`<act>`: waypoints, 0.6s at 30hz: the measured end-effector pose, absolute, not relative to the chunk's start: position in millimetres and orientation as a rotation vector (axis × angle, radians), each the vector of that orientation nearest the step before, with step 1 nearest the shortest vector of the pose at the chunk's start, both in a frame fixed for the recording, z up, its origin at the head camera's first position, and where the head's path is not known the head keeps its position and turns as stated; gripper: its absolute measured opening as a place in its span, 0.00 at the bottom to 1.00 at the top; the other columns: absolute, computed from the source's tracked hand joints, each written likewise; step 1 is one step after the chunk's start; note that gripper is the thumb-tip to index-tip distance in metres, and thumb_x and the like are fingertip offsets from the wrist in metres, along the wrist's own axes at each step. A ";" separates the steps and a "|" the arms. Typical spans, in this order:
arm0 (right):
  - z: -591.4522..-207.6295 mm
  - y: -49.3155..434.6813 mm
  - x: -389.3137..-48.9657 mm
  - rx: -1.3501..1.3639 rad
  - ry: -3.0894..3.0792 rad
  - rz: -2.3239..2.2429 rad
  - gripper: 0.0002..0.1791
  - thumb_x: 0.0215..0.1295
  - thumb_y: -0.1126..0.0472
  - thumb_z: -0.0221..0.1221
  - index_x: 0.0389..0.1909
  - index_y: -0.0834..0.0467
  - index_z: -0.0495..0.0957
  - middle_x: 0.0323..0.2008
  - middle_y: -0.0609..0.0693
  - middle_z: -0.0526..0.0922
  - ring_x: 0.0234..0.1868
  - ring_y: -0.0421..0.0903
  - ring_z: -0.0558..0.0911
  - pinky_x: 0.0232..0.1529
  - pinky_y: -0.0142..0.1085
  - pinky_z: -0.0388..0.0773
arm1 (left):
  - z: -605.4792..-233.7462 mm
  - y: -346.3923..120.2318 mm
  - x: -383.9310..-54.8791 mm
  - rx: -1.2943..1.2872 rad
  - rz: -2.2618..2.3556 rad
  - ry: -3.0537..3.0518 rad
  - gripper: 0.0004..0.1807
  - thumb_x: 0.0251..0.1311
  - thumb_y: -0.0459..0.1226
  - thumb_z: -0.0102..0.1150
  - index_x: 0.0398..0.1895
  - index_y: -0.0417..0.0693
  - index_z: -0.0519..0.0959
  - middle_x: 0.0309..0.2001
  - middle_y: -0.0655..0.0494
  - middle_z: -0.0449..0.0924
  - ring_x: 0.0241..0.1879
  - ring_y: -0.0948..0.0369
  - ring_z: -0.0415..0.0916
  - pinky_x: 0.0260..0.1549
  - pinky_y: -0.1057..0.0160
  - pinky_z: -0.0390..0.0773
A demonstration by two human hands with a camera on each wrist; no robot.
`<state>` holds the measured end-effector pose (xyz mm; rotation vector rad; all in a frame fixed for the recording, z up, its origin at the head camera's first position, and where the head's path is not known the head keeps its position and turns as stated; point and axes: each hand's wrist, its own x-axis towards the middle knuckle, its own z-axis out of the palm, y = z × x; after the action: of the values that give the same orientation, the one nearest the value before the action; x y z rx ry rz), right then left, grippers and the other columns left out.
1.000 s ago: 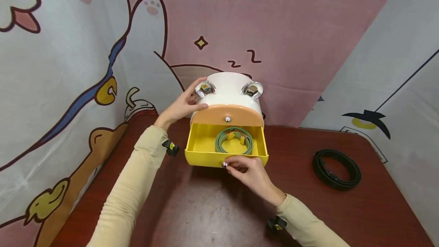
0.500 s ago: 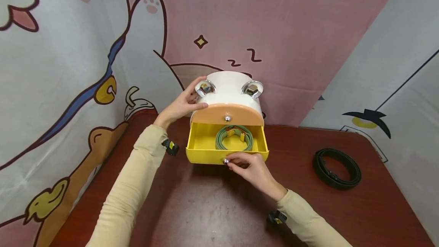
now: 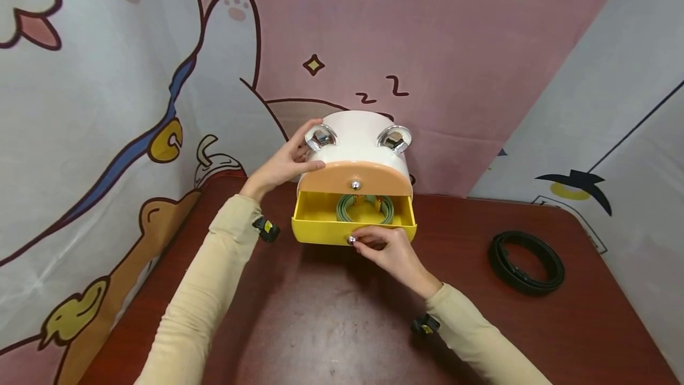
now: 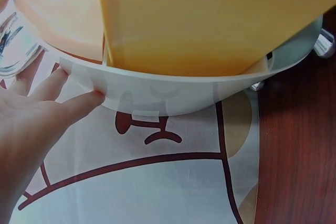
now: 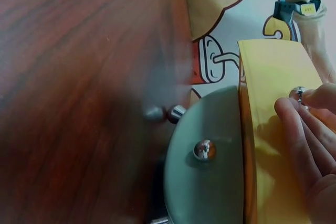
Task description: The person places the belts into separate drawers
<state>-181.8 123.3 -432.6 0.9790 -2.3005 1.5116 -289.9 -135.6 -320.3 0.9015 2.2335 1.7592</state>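
A small white cabinet (image 3: pixel 357 135) with a rounded top and two chrome, eye-like bulbs stands toward the back of the table. Spread over its upper left side is my left hand (image 3: pixel 285 162), thumb at the edge of the orange top drawer (image 3: pixel 326 178). In the left wrist view, straight fingers (image 4: pixel 79 103) press on the white shell. My right hand (image 3: pixel 392 254) pinches the round chrome knob (image 5: pixel 298 94) of the yellow drawer (image 3: pixel 320 232), which stands part-way out. Inside that drawer lies a coiled green belt (image 3: pixel 344 210) with gold-coloured metal parts, its front partly hidden by the drawer front.
A coiled black belt (image 3: pixel 526 263) lies on the reddish-brown table (image 3: pixel 320 325) at the right. Below the yellow drawer, the right wrist view shows a closed green drawer (image 5: pixel 210 182) with its own knob. A printed cloth (image 3: pixel 454 46) hangs behind the table.
The yellow drawer has slid inward, away from me, with my right hand on its knob. More of the green belt is now covered by the cabinet. My left hand has stayed in place.
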 end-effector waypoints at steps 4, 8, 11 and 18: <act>-433.7 122.6 -187.5 0.998 -2.274 1.499 0.13 0.52 0.77 0.67 0.39 0.64 0.84 0.34 0.53 0.87 0.32 0.44 0.86 0.32 0.35 0.81 | -321.3 -134.8 -291.0 0.902 1.760 2.233 0.46 0.60 0.28 0.61 0.77 0.52 0.46 0.75 0.47 0.43 0.68 0.43 0.55 0.64 0.44 0.54; -438.2 123.8 -192.6 1.016 -2.256 1.501 0.14 0.52 0.76 0.68 0.40 0.62 0.84 0.35 0.50 0.87 0.33 0.41 0.85 0.33 0.32 0.80 | -320.8 -134.1 -290.2 0.892 1.785 2.194 0.49 0.58 0.25 0.62 0.77 0.52 0.45 0.74 0.46 0.45 0.66 0.43 0.59 0.62 0.45 0.58; -438.4 123.7 -195.3 1.010 -2.264 1.502 0.13 0.54 0.74 0.68 0.41 0.62 0.84 0.35 0.49 0.87 0.33 0.41 0.85 0.33 0.32 0.80 | -320.8 -133.8 -289.1 0.901 1.796 2.160 0.52 0.55 0.23 0.63 0.77 0.51 0.43 0.74 0.46 0.43 0.67 0.44 0.57 0.63 0.44 0.56; -438.9 122.9 -202.0 0.977 -2.281 1.494 0.13 0.53 0.75 0.68 0.40 0.64 0.84 0.35 0.54 0.87 0.32 0.46 0.86 0.32 0.36 0.81 | -321.9 -132.2 -287.8 0.914 1.781 2.156 0.54 0.53 0.22 0.65 0.76 0.56 0.42 0.73 0.45 0.47 0.68 0.47 0.55 0.63 0.43 0.55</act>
<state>-202.0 122.9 -438.9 0.9772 -2.2815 1.4939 -287.8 -132.2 -321.9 0.9141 2.1557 1.7806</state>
